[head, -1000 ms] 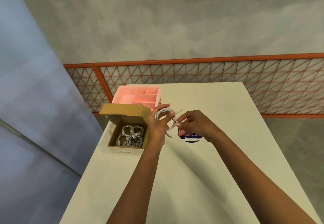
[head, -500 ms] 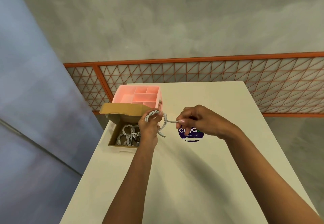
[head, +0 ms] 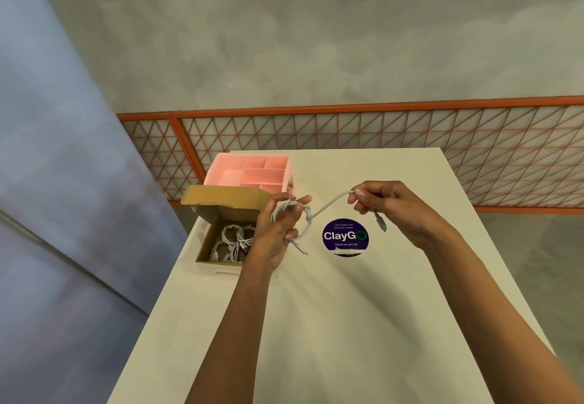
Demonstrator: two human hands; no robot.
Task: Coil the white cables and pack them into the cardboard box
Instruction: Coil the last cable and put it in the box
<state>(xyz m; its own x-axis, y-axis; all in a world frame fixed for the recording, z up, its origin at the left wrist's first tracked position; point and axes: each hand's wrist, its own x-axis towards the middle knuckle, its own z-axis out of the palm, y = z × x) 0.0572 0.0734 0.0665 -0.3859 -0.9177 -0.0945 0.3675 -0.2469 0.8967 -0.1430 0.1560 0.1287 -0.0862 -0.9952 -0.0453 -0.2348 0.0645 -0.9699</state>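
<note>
one white cable [head: 328, 206] in play, and it's up in the air between both hands, above the white table [head: 347, 324]. the left hand [head: 278, 229] has the looped part: fingers curled through a small coil, gripping it, just right of the open cardboard box [head: 221, 195]. from that coil a single strand climbs up and to the right, a gentle arc, straight into the right hand [head: 388, 204], where thumb and fingertips pinch it tight. so the long axis of the free span runs lower-left to upper-right, coil end low, pinched end high. two plug ends showing: one hangs down below the right hand [head: 381, 222], pointing at the table, the other dangles beneath the left hand [head: 301, 248], tilted down and to the right.

in the box, more coiled cables [head: 235, 241] are lying in a loose heap on the bottom; several of them, too tangled to count. one box, lid flap folded back, sitting at the table's left edge.

behind it and touching it, one pink divided organiser tray [head: 252, 171]. right of the left hand, flat on the table, one round purple "claygo" sticker [head: 345, 237], under the hanging strand. beyond the table's far edge, an orange mesh railing [head: 379, 138] runs across.
</note>
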